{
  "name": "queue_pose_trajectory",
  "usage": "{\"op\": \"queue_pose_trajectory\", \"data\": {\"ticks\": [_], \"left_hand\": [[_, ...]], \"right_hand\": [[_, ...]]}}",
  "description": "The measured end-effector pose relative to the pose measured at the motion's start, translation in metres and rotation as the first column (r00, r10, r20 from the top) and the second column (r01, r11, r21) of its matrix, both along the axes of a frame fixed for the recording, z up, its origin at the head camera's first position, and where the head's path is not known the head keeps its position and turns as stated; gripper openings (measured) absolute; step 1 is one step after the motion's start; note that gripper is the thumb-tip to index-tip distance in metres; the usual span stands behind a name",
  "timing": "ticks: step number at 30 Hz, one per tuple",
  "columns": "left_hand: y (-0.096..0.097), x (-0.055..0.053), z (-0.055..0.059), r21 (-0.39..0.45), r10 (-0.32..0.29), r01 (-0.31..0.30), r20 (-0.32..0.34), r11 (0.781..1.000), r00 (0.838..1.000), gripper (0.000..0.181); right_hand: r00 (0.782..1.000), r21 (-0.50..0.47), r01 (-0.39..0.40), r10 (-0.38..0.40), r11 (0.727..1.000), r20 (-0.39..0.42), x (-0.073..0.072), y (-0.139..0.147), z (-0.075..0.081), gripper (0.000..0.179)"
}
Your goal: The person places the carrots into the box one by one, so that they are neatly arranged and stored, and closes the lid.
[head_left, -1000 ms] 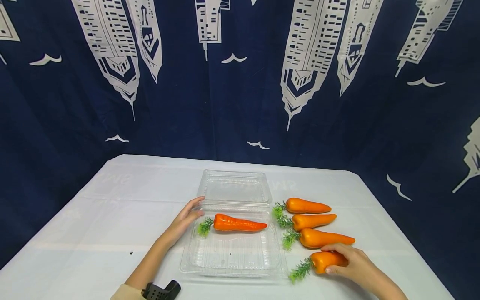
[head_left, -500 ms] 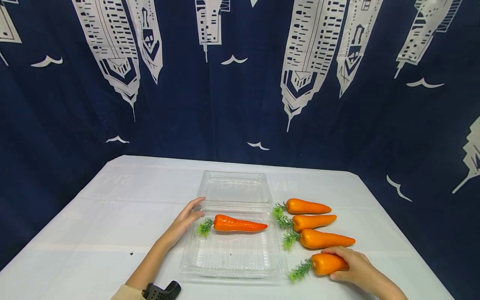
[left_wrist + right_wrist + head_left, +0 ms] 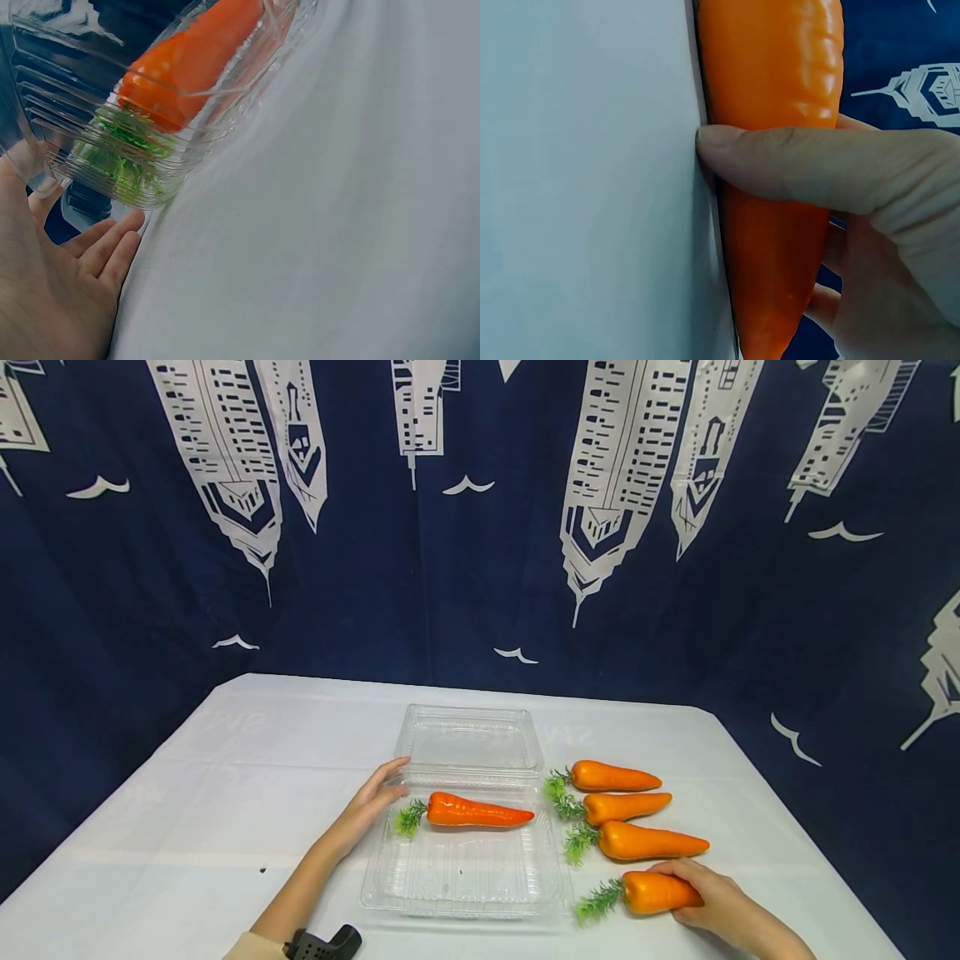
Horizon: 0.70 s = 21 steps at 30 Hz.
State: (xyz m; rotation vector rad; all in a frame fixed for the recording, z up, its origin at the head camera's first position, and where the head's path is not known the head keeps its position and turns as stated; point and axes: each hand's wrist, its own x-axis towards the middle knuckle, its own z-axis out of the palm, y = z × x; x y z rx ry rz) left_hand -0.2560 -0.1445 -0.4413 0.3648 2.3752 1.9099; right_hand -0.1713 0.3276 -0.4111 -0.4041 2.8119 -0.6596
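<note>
An open clear plastic clamshell container [image 3: 468, 893] lies on the table, with a red-orange carrot [image 3: 476, 812] with green leafy top inside its base. My left hand [image 3: 367, 806] rests at the container's left edge near the hinge; in the left wrist view its fingers [image 3: 112, 244] are fairly straight beside the plastic wall. On the right, my right hand [image 3: 716, 897] holds an orange carrot [image 3: 651, 893] by its narrower part, leaves pointing left. The right wrist view shows the thumb laid across this carrot [image 3: 772, 67], with the other fingers partly hidden behind it.
Three more orange carrots lie in a column right of the container: a far one [image 3: 611, 775], a middle one [image 3: 626, 807] and a near one [image 3: 648, 842]. The container's lid [image 3: 468, 739] lies folded back. A dark blue printed curtain [image 3: 450, 568] hangs behind the white table [image 3: 225, 827].
My right hand has slid slightly right along the carrot, toward its tip, and the thumb has gone further under its near side. The left hand has stayed at the container.
</note>
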Motion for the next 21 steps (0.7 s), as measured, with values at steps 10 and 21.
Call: {"op": "queue_pose_trajectory", "data": {"ticks": [10, 21], "left_hand": [[0.0007, -0.0012, 0.0001, 0.005, -0.004, 0.004, 0.011, 1.0, 1.0, 0.047], [0.0002, -0.0001, 0.0006, 0.018, -0.01, 0.01, 0.005, 1.0, 1.0, 0.048]], "right_hand": [[0.998, -0.052, 0.021, -0.018, 0.998, 0.056, 0.0057, -0.0036, 0.008, 0.047], [1.0, -0.047, 0.005, -0.005, 0.999, 0.007, 0.0085, 0.0011, 0.009, 0.047]]}}
